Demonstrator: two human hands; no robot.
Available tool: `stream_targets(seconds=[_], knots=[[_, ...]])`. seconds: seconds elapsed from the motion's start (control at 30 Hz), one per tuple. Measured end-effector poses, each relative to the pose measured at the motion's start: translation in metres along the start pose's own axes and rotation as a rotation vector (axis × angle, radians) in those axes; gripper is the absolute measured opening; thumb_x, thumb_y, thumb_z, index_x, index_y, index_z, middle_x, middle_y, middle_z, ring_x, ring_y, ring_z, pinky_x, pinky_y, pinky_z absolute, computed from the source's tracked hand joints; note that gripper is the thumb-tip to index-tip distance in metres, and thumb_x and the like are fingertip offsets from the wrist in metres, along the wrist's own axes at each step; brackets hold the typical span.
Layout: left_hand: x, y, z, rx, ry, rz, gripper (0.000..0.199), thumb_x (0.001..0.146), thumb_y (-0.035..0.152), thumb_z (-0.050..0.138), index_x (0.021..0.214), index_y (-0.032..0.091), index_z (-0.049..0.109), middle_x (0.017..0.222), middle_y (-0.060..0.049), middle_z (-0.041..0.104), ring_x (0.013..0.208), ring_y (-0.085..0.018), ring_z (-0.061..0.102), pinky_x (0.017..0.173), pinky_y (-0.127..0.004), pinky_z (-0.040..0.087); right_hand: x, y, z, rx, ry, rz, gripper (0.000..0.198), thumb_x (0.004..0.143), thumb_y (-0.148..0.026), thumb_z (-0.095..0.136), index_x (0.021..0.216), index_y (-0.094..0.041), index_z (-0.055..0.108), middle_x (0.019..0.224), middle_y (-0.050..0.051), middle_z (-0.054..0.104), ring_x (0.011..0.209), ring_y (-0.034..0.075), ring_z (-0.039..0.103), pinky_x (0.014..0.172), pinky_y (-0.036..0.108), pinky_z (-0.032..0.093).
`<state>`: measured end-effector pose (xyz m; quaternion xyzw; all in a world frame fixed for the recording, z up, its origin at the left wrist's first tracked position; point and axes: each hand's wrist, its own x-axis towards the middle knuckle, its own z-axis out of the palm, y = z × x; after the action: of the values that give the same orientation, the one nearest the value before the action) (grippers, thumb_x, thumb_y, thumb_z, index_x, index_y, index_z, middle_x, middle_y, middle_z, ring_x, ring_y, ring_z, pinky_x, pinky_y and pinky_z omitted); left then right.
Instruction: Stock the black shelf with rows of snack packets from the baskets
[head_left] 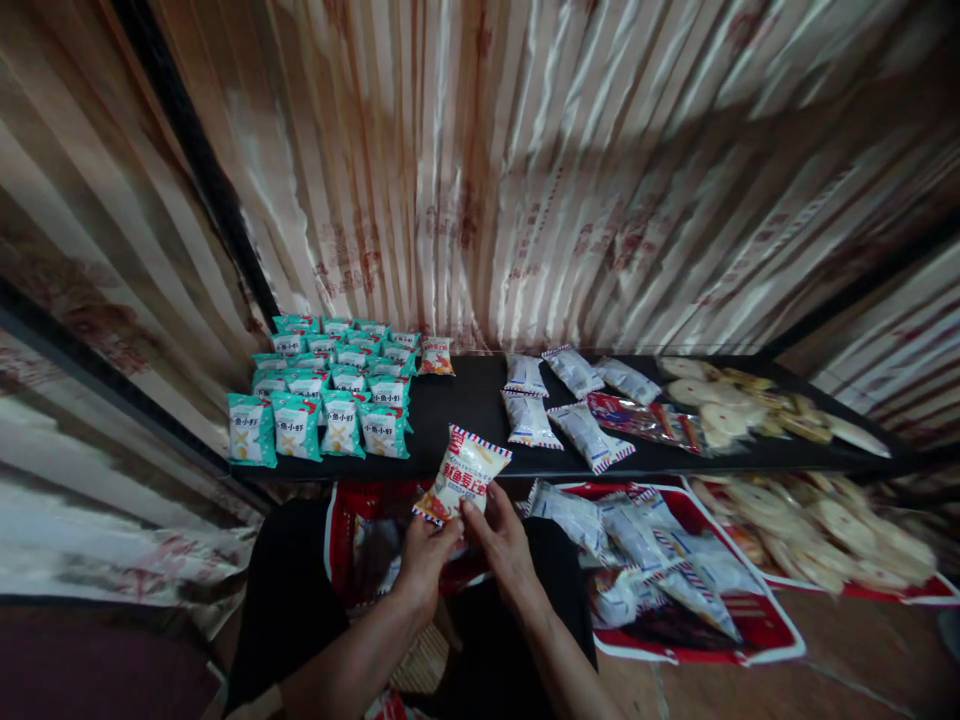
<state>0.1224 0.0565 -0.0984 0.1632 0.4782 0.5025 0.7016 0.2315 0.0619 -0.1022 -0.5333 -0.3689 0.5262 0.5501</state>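
Between both hands, just in front of the black shelf, I hold a white and orange snack bag with red lettering and striped ends. My left hand grips its lower left end, and my right hand grips its lower right side with the thumb on the front. To the left, several teal and white snack bags stand in rows on the shelf. A small orange snack bag stands at the back beside those rows. Several silvery-white striped bags lie flat on the shelf to the right.
A red basket with several striped bags sits at the lower right. Another red basket stands between my knees. Flat pale packs and a dark red packet lie on the shelf's right. Patterned curtains hang behind.
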Motion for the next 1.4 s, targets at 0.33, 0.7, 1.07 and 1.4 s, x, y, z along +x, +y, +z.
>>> stream_targets(seconds=[0.33,0.7,1.07,1.4], knots=[[0.064,0.017,0.022,0.150,0.138,0.194,0.051,0.064,0.018,0.077,0.110,0.016,0.055,0.113,-0.013,0.062,0.084,-0.018,0.066,0.068,-0.024,0.053,0.079,-0.015,-0.018,-0.060,-0.102,-0.010,0.055,0.070,-0.040,0.068,0.118,-0.018,0.054,0.101,0.007,0.070,0.087,0.024,0.067,0.080,0.038,0.053],[0.142,0.039,0.060,0.271,0.136,0.426,0.050,0.064,-0.005,0.056,0.106,0.022,0.059,0.142,-0.007,0.040,0.124,-0.023,0.046,0.100,-0.030,0.041,0.209,-0.016,0.011,-0.228,0.021,-0.099,0.057,0.065,-0.039,0.066,0.116,-0.016,0.057,0.093,0.005,0.070,0.079,0.020,0.066,0.070,0.032,0.055],[0.195,0.065,0.072,0.432,0.191,0.548,0.044,0.063,-0.003,0.053,0.099,0.021,0.063,0.132,-0.006,0.052,0.132,-0.021,0.036,0.115,-0.032,0.018,0.278,-0.004,0.036,-0.634,0.092,-0.296,0.041,0.072,-0.032,0.059,0.111,-0.018,0.062,0.092,0.006,0.068,0.082,0.021,0.062,0.080,0.038,0.050],[0.211,0.063,0.065,0.465,0.226,0.596,0.042,0.063,-0.001,0.054,0.097,0.022,0.065,0.129,-0.006,0.055,0.132,-0.023,0.036,0.115,-0.034,0.019,0.292,0.001,0.044,-0.539,0.017,-0.385,0.044,0.080,-0.041,0.050,0.120,-0.022,0.055,0.107,0.005,0.066,0.098,0.021,0.059,0.085,0.035,0.048]])
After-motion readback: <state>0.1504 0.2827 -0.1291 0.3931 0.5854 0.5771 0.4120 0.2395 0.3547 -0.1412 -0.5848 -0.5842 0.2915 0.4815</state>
